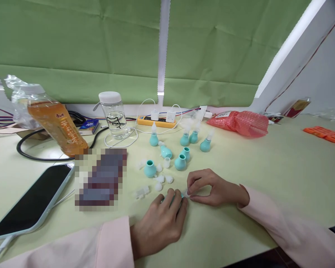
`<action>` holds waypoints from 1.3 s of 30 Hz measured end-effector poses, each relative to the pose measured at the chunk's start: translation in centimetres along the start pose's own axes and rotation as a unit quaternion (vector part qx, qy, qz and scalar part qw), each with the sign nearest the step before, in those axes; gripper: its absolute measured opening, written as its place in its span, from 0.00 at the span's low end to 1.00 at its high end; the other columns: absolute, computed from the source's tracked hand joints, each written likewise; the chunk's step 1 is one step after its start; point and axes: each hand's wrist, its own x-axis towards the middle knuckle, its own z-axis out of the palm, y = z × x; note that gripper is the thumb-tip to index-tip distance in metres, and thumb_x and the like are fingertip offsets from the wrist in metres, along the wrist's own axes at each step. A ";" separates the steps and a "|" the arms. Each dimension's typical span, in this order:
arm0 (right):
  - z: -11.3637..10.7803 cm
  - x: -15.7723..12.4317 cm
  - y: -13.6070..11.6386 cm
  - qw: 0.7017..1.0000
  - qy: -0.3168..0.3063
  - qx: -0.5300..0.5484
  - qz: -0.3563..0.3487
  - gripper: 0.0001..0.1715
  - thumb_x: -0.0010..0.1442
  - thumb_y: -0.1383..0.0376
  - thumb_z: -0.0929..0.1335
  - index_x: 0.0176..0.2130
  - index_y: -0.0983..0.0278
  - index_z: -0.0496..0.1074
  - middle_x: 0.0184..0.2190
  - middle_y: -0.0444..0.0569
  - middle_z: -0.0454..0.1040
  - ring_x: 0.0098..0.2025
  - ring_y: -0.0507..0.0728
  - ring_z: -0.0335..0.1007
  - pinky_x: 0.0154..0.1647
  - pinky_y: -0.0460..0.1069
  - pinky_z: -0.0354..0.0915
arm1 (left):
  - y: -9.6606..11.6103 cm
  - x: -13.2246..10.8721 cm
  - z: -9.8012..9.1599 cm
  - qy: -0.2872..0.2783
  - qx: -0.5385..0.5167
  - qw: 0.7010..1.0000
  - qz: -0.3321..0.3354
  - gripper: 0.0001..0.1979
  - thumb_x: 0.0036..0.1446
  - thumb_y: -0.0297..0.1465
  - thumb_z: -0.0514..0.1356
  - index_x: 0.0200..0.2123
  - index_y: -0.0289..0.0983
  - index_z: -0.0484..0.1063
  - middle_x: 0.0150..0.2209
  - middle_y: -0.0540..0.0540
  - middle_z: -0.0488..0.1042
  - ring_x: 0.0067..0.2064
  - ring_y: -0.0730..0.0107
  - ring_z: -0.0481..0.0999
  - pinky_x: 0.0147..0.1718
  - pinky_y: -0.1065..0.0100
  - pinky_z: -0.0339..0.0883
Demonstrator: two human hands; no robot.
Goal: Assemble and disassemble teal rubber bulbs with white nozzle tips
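Note:
My left hand point(163, 219) is wrapped over a teal bulb point(172, 200) low on the table, with most of the bulb hidden under the fingers. Touching the bulb's right end, my right hand point(208, 186) pinches a small clear piece point(185, 193). Open-topped teal bulbs point(150, 169) point(180, 162) stand just beyond my hands, and another teal bulb point(166, 152) lies on its side. Further back, several bulbs point(205, 145) have clear tips on. Small translucent caps point(160, 179) and clear parts point(142, 192) lie to the left of my hands.
A black-screened phone point(33, 201) and a tilted tea bottle point(58, 126) are at the left. Behind stand a water bottle point(115, 119) and a yellow power strip point(145, 121) with cables. A red bubble-wrap bag point(240, 123) and an orange tray point(325, 136) lie at the right.

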 end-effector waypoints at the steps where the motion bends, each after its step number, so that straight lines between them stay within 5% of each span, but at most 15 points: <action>1: 0.0 0.0 -0.1 1.000 -0.002 -0.001 0.004 0.07 0.51 0.67 0.64 0.31 0.64 0.72 0.28 0.48 0.68 0.29 0.50 0.65 0.31 0.46 0.63 | 0.0 0.0 0.0 0.005 0.001 1.000 0.002 0.14 0.54 0.24 0.45 0.44 0.28 0.62 0.40 0.36 0.66 0.42 0.56 0.65 0.28 0.65 0.65; 16: 0.1 -0.4 0.2 0.995 0.000 -0.076 -0.059 0.08 0.54 0.68 0.63 0.31 0.65 0.72 0.27 0.48 0.68 0.28 0.48 0.63 0.28 0.44 0.59 | 0.1 0.0 0.1 0.041 -0.005 0.999 0.009 0.14 0.53 0.23 0.46 0.42 0.27 0.64 0.36 0.36 0.68 0.38 0.57 0.67 0.23 0.66 0.64; 39: 2.5 -0.4 -2.1 0.950 0.042 -0.309 -0.007 0.13 0.58 0.71 0.57 0.27 0.68 0.67 0.23 0.47 0.68 0.27 0.51 0.62 0.22 0.46 0.53 | 0.3 -0.2 0.4 0.131 0.015 0.990 0.057 0.10 0.50 0.21 0.49 0.31 0.24 0.69 0.30 0.32 0.70 0.35 0.51 0.69 0.24 0.64 0.63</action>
